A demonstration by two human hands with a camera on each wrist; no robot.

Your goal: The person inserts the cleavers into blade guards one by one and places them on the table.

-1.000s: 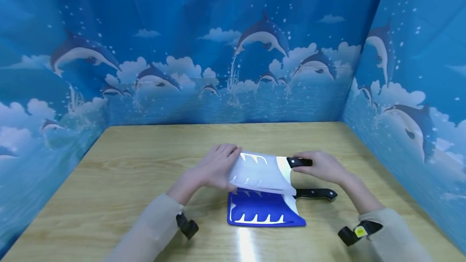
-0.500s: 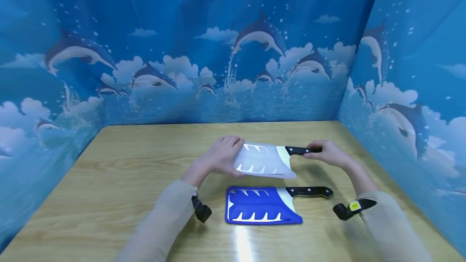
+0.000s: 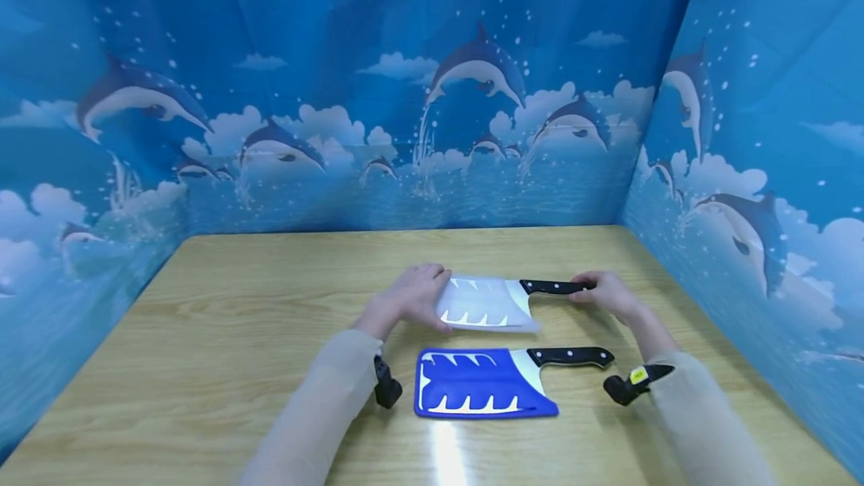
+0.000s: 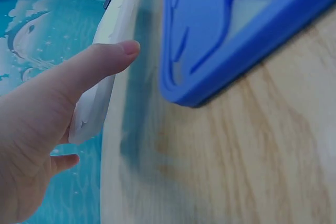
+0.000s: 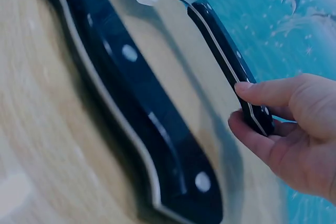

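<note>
A cleaver in a translucent white blade guard (image 3: 482,304) is held level by both hands, close over the far middle of the table. My left hand (image 3: 417,297) grips the guard's left end; in the left wrist view the thumb lies along the white guard (image 4: 93,109). At the other end my right hand (image 3: 606,295) pinches the tip of the black riveted handle (image 5: 223,51). Nearer me lies a second cleaver in a blue blade guard (image 3: 479,388), flat on the wood, its black handle (image 3: 570,356) pointing right. Neither hand touches it.
The light wooden table (image 3: 256,366) runs back to a blue dolphin-print curtain (image 3: 324,96), which also walls the left and right sides. A bright reflection shows on the wood near the front.
Both hands have lifted the white-guarded cleaver off the blue-guarded one, moved it away from me, then lowered it slightly. My right hand's hold has shifted toward the handle's end.
</note>
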